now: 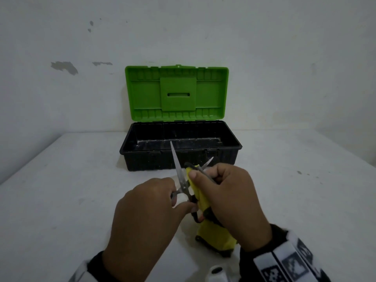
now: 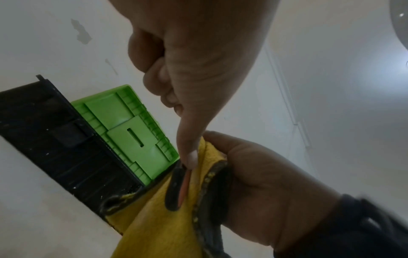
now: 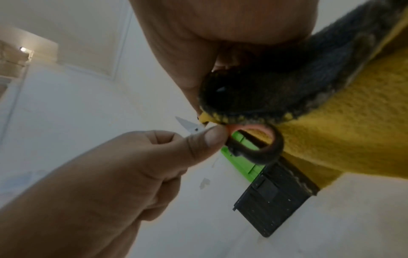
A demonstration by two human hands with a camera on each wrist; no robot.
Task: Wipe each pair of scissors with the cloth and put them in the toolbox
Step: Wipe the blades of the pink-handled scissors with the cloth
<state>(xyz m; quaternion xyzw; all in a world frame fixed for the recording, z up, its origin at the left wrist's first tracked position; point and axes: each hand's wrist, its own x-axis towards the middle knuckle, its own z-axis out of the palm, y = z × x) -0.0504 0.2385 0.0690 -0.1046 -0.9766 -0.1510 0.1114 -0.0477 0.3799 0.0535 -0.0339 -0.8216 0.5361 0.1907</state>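
The main risk, as I judge it, is a cut: the scissors are held with their blades spread apart, points up and away from the person, and the right thumb presses the cloth close against one bare edge. A fast stroke toward the tips could slide the cloth off and bring skin onto steel. A slip is the other danger: the left hand holds only by a pinch of thumb and fingertips at the handle, so a hard pull from the cloth could twist the scissors loose and drop them onto the desk.

From the left: the left hand pinches the handle, its other fingers curled in. The scissors sit between the two hands, above the desk's middle, just in front of the box. The right hand is curled round the yellow cloth and wraps it about the right-hand blade; the cloth's tail hangs beneath the wrist. The box stands open at the desk's far edge, holding no scissors that I can see.
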